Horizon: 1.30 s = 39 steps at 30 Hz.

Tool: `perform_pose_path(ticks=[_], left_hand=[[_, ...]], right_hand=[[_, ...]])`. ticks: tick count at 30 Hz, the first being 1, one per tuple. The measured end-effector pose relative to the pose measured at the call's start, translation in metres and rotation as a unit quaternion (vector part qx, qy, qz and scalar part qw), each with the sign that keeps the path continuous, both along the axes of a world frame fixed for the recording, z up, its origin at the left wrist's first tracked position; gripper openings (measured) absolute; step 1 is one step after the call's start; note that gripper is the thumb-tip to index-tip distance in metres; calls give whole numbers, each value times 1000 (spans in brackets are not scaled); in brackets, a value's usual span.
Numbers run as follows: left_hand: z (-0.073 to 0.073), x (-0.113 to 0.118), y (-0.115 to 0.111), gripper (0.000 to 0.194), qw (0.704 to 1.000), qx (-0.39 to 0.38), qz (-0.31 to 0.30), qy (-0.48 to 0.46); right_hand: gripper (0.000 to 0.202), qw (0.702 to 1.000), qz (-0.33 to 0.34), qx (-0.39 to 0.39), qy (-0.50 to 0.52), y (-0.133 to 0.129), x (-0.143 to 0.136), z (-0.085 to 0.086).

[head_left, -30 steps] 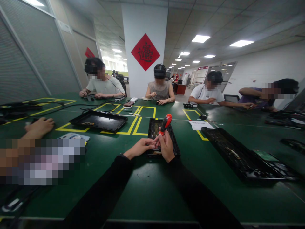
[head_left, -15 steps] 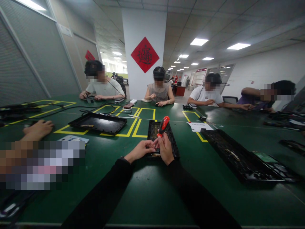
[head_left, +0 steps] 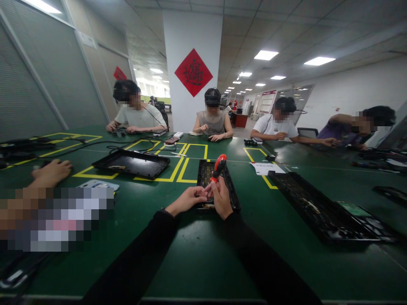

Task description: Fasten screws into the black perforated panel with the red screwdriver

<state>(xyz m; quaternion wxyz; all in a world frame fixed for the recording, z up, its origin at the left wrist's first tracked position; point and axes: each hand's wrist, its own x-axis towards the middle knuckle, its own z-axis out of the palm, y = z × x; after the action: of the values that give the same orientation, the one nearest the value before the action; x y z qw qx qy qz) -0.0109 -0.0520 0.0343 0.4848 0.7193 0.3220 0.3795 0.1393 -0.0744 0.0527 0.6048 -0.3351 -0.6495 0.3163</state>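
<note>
A screwdriver with a red and black handle [head_left: 219,166] stands tilted upright in my right hand [head_left: 222,197], whose fingers wrap round its lower part. Close beside it, my left hand [head_left: 187,200] has its fingers pinched together near the screwdriver's shaft; whatever they hold is too small to make out. Both hands are over a narrow black casing [head_left: 233,190] that lies on the green table [head_left: 190,254]. The casing's inner parts and the screwdriver's tip are partly hidden by my fingers.
A black tray [head_left: 133,164] lies to the left, a long black casing [head_left: 305,203] to the right, with a green circuit board [head_left: 352,209] beside it. A paper sheet [head_left: 269,169] is behind. Another person's hand [head_left: 52,173] rests at the left. Several people sit across the table.
The screwdriver's handle has tilted very slightly. Both hands remain in nearly the same place over the casing.
</note>
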Motion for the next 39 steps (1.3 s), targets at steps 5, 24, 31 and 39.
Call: perform_pose_path(ticks=[5, 24, 31, 39], left_hand=[[0, 2, -1, 26, 1000, -9, 2, -6], [2, 1, -1, 23, 999, 32, 8, 29], [4, -1, 0, 23, 999, 22, -16, 20], [4, -1, 0, 20, 999, 25, -10, 30]], right_hand=[[24, 1000, 2, -1, 8, 1, 0, -2], [27, 1000, 6, -5, -3, 1, 1, -1], [26, 1000, 10, -8, 11, 1, 1, -2], [27, 1000, 4, -3, 4, 2, 1, -2]])
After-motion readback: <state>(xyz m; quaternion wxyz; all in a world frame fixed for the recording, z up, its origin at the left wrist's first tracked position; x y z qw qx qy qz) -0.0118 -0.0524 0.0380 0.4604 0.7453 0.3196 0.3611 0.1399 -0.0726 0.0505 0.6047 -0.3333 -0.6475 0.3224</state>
